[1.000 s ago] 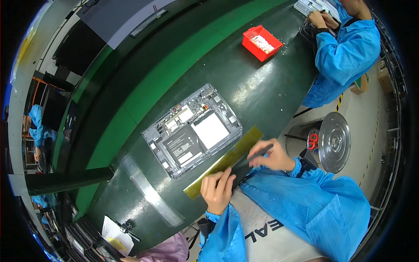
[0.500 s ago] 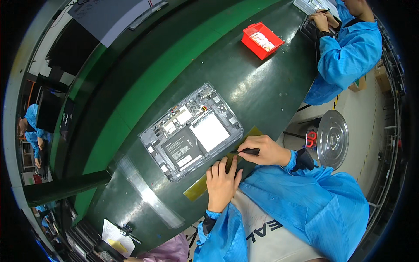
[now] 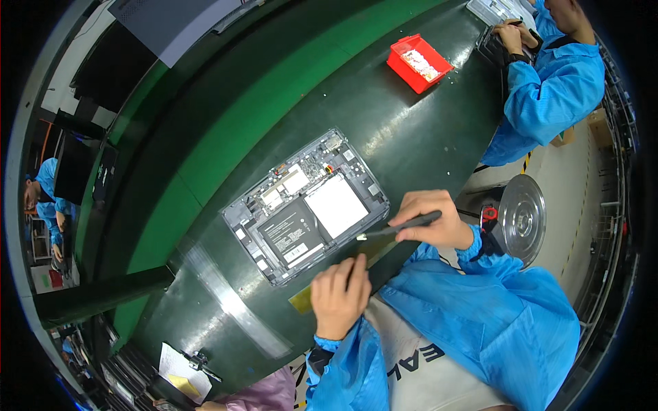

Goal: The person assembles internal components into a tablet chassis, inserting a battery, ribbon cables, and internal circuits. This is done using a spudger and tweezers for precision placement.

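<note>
My right hand [image 3: 432, 218] pinches a pair of black tweezers [image 3: 423, 220]. At their tip is a small white piece [image 3: 362, 237], too small to name, just off the near right edge of an opened tablet-like device [image 3: 314, 218]. The device's inside shows a circuit board, a black battery [image 3: 291, 236] and a white rectangular pad [image 3: 336, 205]. My left hand [image 3: 339, 298] is open, fingers slightly bent, beside a translucent yellow strip [image 3: 300, 301] along the bench edge. Part of that strip is hidden behind my hands.
A red bin [image 3: 419, 63] with white scraps stands at the far right on the dark green bench. Clear tape [image 3: 229, 301] runs across the bench at left. A co-worker in blue [image 3: 552, 96] works at the far right; a round stool [image 3: 522, 219] stands below.
My right hand has lifted from the yellow strip and moved right, the tweezers now showing with a white piece at the tip. My left hand has drawn back from the strip slightly.
</note>
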A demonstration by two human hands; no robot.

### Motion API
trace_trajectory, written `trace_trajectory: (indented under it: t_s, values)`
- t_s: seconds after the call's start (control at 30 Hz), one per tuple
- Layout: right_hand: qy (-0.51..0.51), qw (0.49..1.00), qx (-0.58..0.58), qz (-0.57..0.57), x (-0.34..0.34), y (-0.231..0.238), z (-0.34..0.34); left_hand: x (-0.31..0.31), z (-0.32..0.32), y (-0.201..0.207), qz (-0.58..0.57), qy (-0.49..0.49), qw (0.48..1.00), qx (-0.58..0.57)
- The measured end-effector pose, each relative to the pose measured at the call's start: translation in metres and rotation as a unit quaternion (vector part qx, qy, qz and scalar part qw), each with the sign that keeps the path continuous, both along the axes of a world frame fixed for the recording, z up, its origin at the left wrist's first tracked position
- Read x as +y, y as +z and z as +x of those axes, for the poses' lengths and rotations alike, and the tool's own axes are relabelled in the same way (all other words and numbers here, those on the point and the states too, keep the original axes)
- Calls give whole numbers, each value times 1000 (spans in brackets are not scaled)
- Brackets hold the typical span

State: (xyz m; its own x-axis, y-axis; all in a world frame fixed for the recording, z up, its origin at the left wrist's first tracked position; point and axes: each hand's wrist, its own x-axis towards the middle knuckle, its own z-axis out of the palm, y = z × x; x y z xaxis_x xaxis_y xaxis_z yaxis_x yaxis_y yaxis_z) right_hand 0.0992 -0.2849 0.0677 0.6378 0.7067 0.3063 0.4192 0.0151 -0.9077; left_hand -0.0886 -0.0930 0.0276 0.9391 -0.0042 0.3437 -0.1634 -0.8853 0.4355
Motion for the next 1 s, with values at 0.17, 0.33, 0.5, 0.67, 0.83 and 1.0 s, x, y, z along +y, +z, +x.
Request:
trace_trajectory:
  t_s: [0.17, 0.33, 0.5, 0.67, 0.83, 1.0]
  values:
    - [6, 1000, 4, 20, 34, -3, 26, 35, 23, 16, 57, 138, 989, -14]
    - [37, 999, -33, 6, 62, -20, 39, 43, 23, 10, 90, 116, 989, 35]
    - [53, 998, -40, -13, 73, -24, 40, 44, 25, 9, 88, 120, 988, 28]
    - [48, 996, -63, -46, 75, -28, 44, 44, 31, 12, 82, 107, 991, 11]
    - [33, 996, -69, -43, 73, -30, 44, 49, 43, 18, 79, 72, 994, 32]
    - [-85, 996, 0, 37, 62, -39, 37, 65, 29, 15, 20, 96, 994, 46]
